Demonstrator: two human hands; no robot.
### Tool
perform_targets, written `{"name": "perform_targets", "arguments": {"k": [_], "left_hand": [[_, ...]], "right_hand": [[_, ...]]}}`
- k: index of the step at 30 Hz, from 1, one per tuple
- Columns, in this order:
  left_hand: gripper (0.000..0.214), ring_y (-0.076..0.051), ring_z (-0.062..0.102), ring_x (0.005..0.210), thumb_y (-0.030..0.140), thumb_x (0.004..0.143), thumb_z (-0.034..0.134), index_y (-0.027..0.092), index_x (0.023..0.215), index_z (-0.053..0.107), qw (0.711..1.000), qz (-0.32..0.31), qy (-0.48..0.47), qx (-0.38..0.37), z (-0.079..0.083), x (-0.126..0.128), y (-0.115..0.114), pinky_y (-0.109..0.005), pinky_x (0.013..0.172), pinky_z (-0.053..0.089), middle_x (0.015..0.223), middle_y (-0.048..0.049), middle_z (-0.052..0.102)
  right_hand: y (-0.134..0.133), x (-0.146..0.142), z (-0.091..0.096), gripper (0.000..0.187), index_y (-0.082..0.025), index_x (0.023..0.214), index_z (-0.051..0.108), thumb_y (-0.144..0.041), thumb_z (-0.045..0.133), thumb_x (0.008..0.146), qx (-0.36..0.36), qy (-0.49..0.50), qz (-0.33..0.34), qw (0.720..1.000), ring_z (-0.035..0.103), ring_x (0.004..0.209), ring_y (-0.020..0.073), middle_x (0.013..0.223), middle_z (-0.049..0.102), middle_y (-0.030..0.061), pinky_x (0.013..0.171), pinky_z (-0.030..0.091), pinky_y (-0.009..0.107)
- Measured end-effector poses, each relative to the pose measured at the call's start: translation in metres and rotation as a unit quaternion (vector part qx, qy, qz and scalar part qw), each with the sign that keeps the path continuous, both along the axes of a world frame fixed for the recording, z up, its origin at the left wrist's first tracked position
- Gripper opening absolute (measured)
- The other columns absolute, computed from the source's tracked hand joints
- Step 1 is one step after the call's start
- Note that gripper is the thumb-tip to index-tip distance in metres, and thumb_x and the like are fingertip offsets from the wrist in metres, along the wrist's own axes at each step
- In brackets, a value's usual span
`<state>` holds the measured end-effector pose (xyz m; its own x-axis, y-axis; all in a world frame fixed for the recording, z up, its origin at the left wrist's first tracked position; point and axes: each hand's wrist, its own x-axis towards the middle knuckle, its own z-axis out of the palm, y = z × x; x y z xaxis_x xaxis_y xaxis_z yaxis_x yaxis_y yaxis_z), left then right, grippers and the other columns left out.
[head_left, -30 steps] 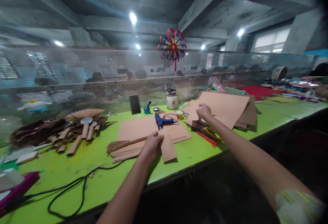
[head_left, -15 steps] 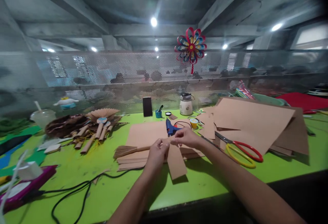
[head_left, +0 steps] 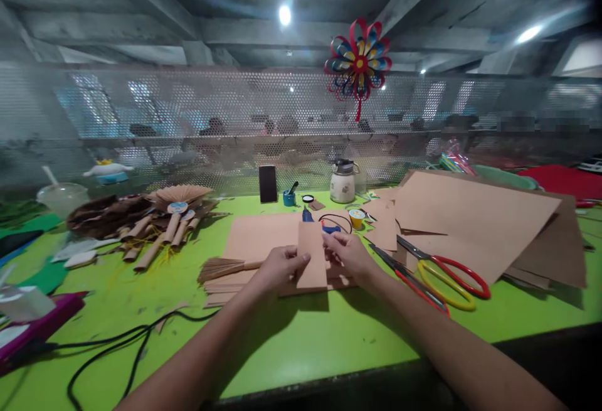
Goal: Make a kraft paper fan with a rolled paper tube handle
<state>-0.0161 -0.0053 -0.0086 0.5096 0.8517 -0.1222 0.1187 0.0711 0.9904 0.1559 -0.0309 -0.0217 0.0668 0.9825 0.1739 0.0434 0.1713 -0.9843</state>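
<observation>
Left of the blue glue gun (head_left: 307,215) lies a pleated kraft-paper fan (head_left: 221,268); the left hand (head_left: 281,266) grasps the left edge of a kraft-paper strip (head_left: 312,266), held just in front of the glue gun, long axis pointing towards it; the right hand (head_left: 350,257), nearer the glue gun, pinches the strip's upper right edge; right of the glue gun lie red-and-yellow-handled scissors (head_left: 427,258).

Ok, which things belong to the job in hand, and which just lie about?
Likely the job:
- brown paper strip, between left hand and right hand
- glue gun
- red-and-yellow scissors

Probably lying about:
- white jug
- drink cup
- hanging flower ornament
</observation>
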Motion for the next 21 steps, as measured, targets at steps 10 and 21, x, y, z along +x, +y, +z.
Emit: {"name": "perform_targets", "arguments": {"k": [10, 21], "left_hand": [[0.035, -0.018, 0.062, 0.076, 0.047, 0.078, 0.054, 0.015, 0.089, 0.065, 0.924, 0.026, 0.222, 0.311, 0.019, -0.054, 0.057, -0.028, 0.07, 0.046, 0.084, -0.0084, 0.069], [0.016, -0.02, 0.058, 0.075, 0.028, 0.072, 0.053, 0.021, 0.076, 0.067, 0.751, -0.089, 0.513, 0.406, 0.003, -0.089, 0.064, -0.028, 0.063, 0.039, 0.087, -0.0083, 0.064]], "right_hand": [[0.002, 0.003, -0.006, 0.037, -0.016, 0.062, 0.05, -0.049, 0.063, 0.075, 0.015, -0.053, -0.05, 0.997, 0.039, 0.044, 0.0071, 0.047, 0.044, -0.0058, 0.045, 0.033, 0.019], [0.006, 0.012, -0.003, 0.05, -0.012, 0.096, 0.062, -0.049, 0.072, 0.063, -0.013, -0.007, -0.098, 0.995, 0.036, 0.043, 0.0064, 0.049, 0.04, -0.0085, 0.04, 0.035, 0.018]]}}
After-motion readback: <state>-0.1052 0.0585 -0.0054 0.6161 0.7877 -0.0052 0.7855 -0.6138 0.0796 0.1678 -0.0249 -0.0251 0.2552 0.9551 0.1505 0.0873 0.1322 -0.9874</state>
